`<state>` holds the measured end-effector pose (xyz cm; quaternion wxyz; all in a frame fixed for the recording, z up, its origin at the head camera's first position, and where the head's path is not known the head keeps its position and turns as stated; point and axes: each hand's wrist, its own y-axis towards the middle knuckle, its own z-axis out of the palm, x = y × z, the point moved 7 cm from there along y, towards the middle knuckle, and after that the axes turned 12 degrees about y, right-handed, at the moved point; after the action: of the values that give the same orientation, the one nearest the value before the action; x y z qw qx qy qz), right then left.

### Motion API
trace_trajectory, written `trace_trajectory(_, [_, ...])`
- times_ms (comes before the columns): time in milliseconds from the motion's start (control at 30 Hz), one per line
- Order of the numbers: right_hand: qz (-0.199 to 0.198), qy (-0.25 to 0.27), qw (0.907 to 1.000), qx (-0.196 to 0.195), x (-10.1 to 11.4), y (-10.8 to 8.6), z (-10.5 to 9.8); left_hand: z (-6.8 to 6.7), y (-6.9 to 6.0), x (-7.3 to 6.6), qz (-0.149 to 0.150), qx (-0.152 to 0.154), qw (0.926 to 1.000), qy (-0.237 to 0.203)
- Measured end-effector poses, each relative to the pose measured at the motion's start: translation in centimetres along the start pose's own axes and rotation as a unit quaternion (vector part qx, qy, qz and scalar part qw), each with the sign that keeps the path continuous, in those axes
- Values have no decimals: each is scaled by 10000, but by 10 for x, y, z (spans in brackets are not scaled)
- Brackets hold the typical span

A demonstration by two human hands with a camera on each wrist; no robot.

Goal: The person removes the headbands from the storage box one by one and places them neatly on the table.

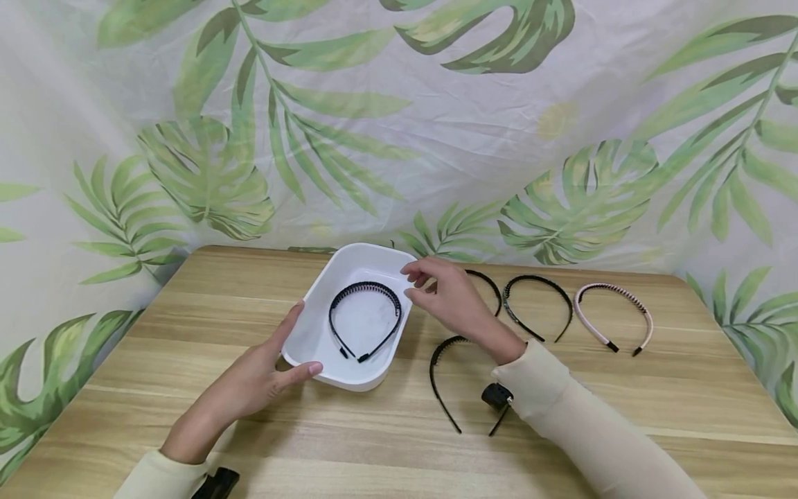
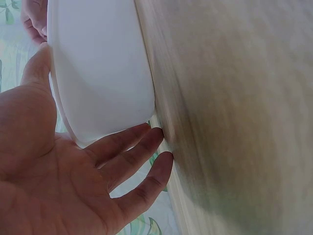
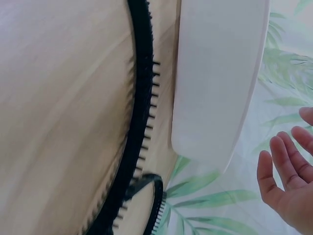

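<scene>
A white plastic basin [image 1: 308, 312] stands on the table with black headbands [image 1: 364, 285] lying together in it; a pinkish edge shows at their top, and how many overlap I cannot tell. My left hand [image 1: 252, 378] holds the basin's near left corner, thumb at the rim, fingers spread along the outer wall. Beside the right rim hovers my right hand [image 1: 451, 294], its fingers loosely bent and nothing between them. In the right wrist view, that hand [image 3: 288, 181] is apart from the basin wall. Below its wrist lies a black toothed headband [image 1: 434, 378].
Right of the basin, a black headband [image 1: 489, 281] is partly hidden by my right hand. Further right lie another black headband [image 1: 536, 278] and a pink-and-black one [image 1: 648, 319]. A leaf-patterned cloth [image 1: 349, 152] hangs behind the wooden table [image 1: 280, 443].
</scene>
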<state>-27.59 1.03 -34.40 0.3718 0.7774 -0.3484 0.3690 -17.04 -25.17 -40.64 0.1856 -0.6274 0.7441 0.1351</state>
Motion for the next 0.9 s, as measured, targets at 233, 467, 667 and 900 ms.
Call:
trace_trajectory(233, [52,594,9981,165,1,10,15,0,0,0,19,-13,10000,0])
trace_trajectory(467, [293,809,9955,404,-5,25,25,1,0,0,-36,6,10000,-16])
trace_trajectory(667, [588,573,9948,595,-15,37,30,1,0,-1,-28,24,10000,-35])
trace_trajectory(900, [773,501,9925,810,-24,50,38,0,0,-1,-5,3,10000,-43])
